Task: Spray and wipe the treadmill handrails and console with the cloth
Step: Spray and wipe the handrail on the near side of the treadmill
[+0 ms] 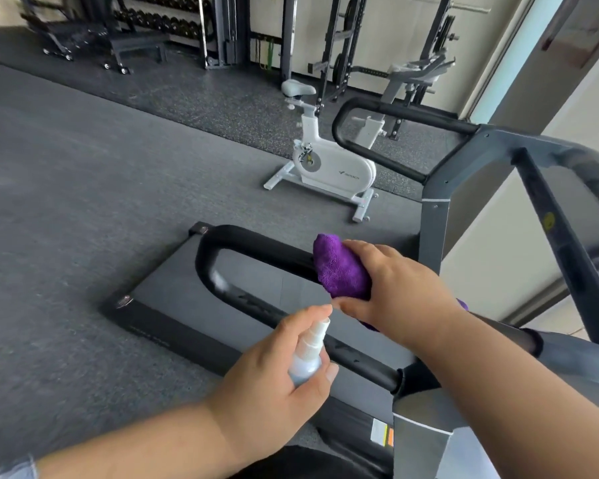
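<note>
Logo with grey lettering on white bike (339, 167), too blurred to read. Yellow round sticker on treadmill upright (548, 221), unreadable. White-and-orange label on treadmill base (381, 435), print too small. Faint lettering on deck edge (149, 337), illegible.

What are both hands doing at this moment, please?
Left hand: closed around the spray bottle, a finger on its nozzle.
Right hand: closed on the purple cloth, pressing it on the near handrail.
</note>
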